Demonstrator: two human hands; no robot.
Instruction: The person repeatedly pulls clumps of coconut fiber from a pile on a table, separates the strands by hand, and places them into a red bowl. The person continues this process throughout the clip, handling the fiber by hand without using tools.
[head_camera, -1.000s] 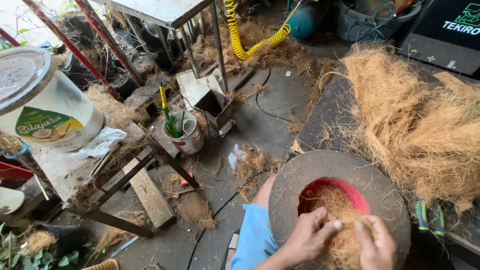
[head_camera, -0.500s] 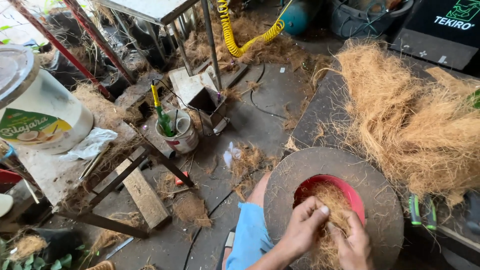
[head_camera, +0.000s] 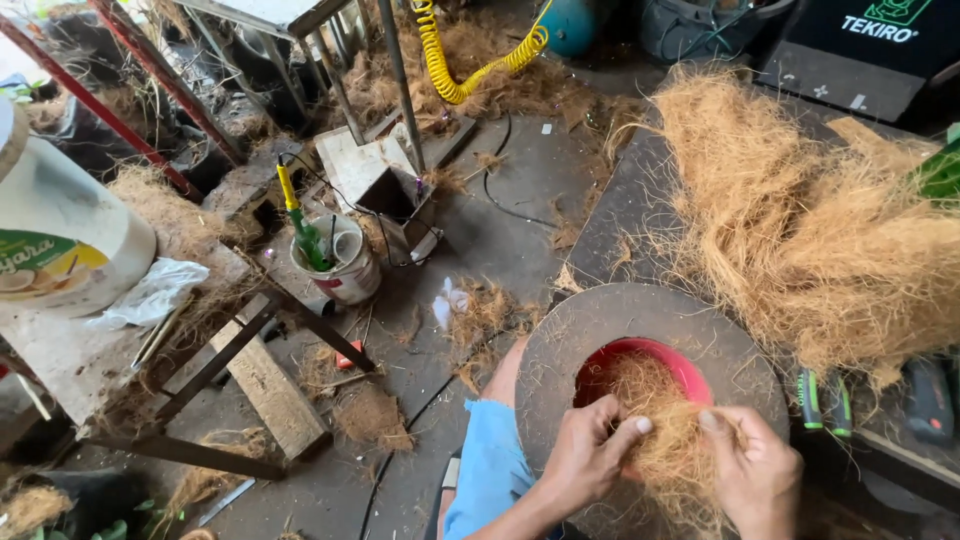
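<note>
Pinching a tuft of coconut fibre (head_camera: 665, 440) from both sides, the left hand (head_camera: 585, 455) and right hand (head_camera: 755, 470) close thumb and fingers on its strands; the tuft sits in the red bowl (head_camera: 690, 365) set in a round grey board (head_camera: 640, 315).

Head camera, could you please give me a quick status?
Both hands, left and right, pinch coconut fibre over red bowl. Fibre pile at right. Nothing between.
</note>
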